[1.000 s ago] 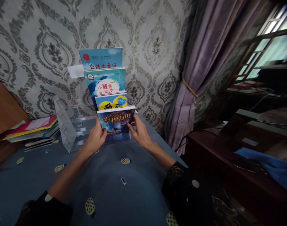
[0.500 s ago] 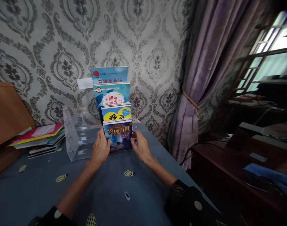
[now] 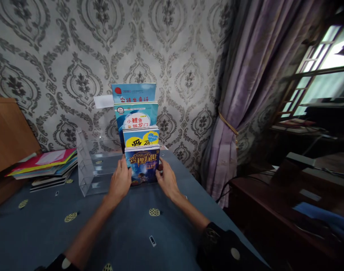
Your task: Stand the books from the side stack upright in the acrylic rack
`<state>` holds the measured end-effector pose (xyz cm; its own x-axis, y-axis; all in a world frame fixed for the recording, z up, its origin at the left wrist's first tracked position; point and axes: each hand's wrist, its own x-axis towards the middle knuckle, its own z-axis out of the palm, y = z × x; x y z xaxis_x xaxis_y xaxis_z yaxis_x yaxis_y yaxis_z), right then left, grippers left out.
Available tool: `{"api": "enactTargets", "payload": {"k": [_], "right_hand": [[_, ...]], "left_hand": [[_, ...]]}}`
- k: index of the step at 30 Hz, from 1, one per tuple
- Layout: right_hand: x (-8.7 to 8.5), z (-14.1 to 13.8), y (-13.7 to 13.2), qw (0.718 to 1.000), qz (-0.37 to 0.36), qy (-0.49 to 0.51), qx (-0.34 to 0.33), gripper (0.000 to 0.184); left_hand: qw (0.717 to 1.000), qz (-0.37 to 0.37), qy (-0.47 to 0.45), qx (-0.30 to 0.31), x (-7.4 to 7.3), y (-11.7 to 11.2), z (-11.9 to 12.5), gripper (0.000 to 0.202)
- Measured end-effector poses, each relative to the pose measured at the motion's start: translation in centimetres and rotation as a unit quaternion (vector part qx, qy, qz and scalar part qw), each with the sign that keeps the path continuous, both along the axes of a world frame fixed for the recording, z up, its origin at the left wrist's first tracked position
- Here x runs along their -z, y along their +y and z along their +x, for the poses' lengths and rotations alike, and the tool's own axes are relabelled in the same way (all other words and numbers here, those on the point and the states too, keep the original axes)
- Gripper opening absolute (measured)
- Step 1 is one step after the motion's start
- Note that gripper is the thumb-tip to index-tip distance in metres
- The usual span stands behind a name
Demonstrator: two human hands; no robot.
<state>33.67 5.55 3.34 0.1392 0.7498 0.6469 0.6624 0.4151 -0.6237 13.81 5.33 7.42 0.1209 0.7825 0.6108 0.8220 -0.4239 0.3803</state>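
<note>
Gripping the side edges of a dark blue book (image 3: 143, 165), the left hand (image 3: 119, 182) and the right hand (image 3: 166, 180) had their fingers curled closed on it, and the fingertips behind the cover were hidden. The book stood upright in the front tier of a clear rack (image 3: 87, 165) on the bench (image 3: 127, 233), its lower edge hard to make out behind the see-through lip. Three more books rose in steps behind it in the same rack. Only the top strip of a yellow book (image 3: 140, 136) showed, then the upper part of a pale blue book (image 3: 136, 114), then the top band of a bright blue book (image 3: 134, 93). The rack's left part blended into the patterned wallpaper, so its tiers were hard to trace, and a white label (image 3: 103, 101) sat near its upper edge. A flat stack of books (image 3: 44, 165) lay further left on the bench, partly against a wooden board (image 3: 8, 131) cut off by the frame. A purple curtain (image 3: 245, 94) hung to the right, and beyond it a dark desk (image 3: 273, 210) was blurred.
</note>
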Motion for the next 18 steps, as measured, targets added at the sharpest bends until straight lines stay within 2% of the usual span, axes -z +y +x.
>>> {"api": "enactTargets", "payload": {"k": [3, 12, 18], "right_hand": [[-0.22, -0.15, 0.12, 1.000, 0.001, -0.006, 0.013, 0.055], [-0.04, 0.16, 0.23, 1.000, -0.005, -0.007, -0.009, 0.056], [0.18, -0.12, 0.15, 1.000, 0.004, -0.026, 0.006, 0.057]], "left_hand": [[1.000, 0.001, 0.009, -0.007, 0.03, 0.01, 0.01, 0.041], [1.000, 0.003, 0.019, -0.010, 0.22, 0.36, 0.04, 0.040], [1.000, 0.020, 0.018, -0.013, 0.53, 0.53, 0.06, 0.047]]}}
